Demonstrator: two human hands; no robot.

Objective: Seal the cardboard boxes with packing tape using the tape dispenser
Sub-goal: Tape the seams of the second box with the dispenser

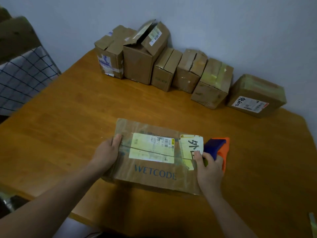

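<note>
A flat cardboard box (154,170) printed "WETCODE" lies in front of me on the wooden table (68,117), its top flaps closed and a pale shipping label across the seam. My left hand (107,152) grips the box's left edge, thumb on top. My right hand (208,168) holds the blue and orange tape dispenser (218,148) at the box's right edge, thumb on the box top near a handwritten label.
Several cardboard boxes (163,66) stand in a row along the back wall, one with open flaps (147,40), and another box (257,95) sits at the far right. A chair with checked fabric (22,74) is to the left.
</note>
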